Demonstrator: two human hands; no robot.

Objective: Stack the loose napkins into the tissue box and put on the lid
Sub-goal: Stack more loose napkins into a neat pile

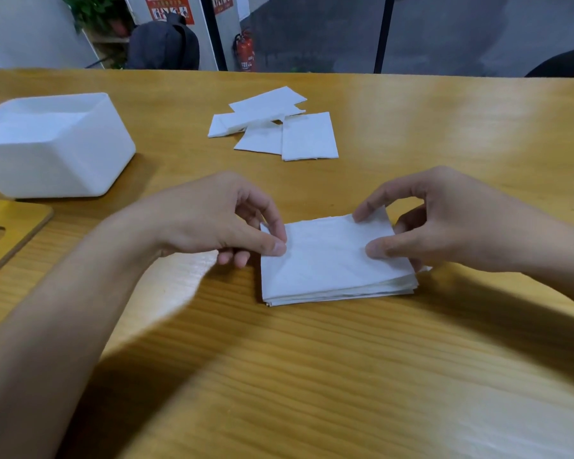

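Note:
A small stack of white folded napkins (332,263) lies on the wooden table (312,376) in front of me. My left hand (219,223) pinches the stack's left edge with thumb on top and fingers curled under. My right hand (444,220) grips its right side, thumb and forefinger on the top sheet. Several loose napkins (279,127) lie scattered farther back in the middle. The open white tissue box (47,147) stands at the far left. Its wooden lid (17,226), with a cut-out slot, lies flat at the left edge in front of the box.
Beyond the table's far edge are a dark backpack (163,44), a red fire extinguisher (246,51) and a black post (385,31). A dark object (567,64) shows at the far right.

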